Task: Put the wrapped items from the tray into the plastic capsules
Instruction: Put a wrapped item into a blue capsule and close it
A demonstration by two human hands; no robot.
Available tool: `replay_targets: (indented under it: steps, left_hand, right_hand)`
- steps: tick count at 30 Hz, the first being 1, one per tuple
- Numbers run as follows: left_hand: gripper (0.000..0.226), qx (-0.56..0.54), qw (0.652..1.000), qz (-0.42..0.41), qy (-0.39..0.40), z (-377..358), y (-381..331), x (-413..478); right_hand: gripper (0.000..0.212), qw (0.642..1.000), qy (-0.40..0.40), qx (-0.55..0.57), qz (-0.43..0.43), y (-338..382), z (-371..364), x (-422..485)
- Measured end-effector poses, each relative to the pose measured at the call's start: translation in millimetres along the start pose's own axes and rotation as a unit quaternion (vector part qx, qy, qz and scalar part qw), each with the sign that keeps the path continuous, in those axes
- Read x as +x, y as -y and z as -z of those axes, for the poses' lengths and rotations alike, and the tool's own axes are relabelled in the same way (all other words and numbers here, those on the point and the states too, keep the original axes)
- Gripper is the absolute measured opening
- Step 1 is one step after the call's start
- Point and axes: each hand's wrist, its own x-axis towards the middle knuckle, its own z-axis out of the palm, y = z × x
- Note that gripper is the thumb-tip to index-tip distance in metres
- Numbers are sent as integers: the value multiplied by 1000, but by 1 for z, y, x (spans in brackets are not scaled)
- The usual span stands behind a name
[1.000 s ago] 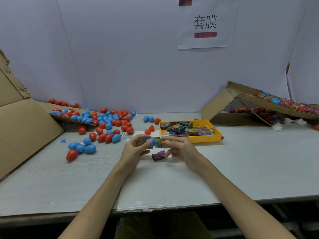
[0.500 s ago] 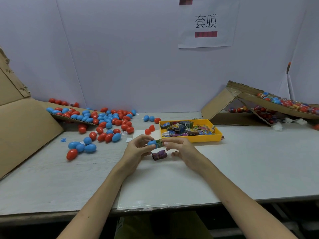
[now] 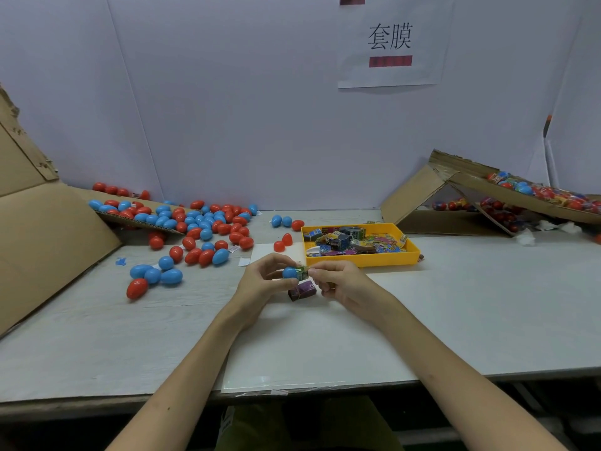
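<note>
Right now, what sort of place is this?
Probably a hand-packing workbench: heaps of red and blue plastic capsules, a yellow tray of wrapped items, and a printed wall sign.

left hand [image 3: 260, 284]: fingers [image 3: 276, 260] curled, pinching | right hand [image 3: 344, 284]: fingers [image 3: 328, 266] apparently pinching

Changes over 1.0 s:

1. Left hand [image 3: 263, 283] and right hand [image 3: 343, 284]: both have sunk slightly toward the person, with the gap between them a little narrower.
2. Blue capsule half [image 3: 289, 272], gripped in the left hand: now lower, just above the purple wrapped item [image 3: 302, 290] lying beneath the 2 hands. The space between capsule and purple item has nearly closed.
3. Green wrapped item [image 3: 303, 271], between the 2 hands: the right fingertips [image 3: 313, 271], earlier stretched across it, now pinch its right end.
4. Right hand's lower fingers: earlier spread down beside the purple item, now curled in under the palm.
</note>
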Motion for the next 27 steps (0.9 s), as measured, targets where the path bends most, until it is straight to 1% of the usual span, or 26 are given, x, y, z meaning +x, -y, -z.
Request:
replay_targets:
  steps: [7, 9, 12, 22, 27]
  left_hand:
    - [27, 36, 999, -3, -13, -2, 0, 0]
    - [28, 62, 998, -3, -22, -2, 0, 0]
    - [28, 88, 996, -10, -25, -4, -1, -1]
    - [30, 105, 994, -16, -25, -5, -1, -2]
    - [31, 131, 991, -29, -25, -4, -2, -3]
  right_hand:
    - [11, 999, 19, 40, -20, -1, 4, 1]
    - [12, 999, 25, 38, -23, -1, 5, 1]
    - [9, 999, 16, 32, -31, -1, 7, 1]
    - [8, 999, 15, 23, -39, 0, 4, 1]
    - [7, 999, 13, 16, -39, 1, 4, 0]
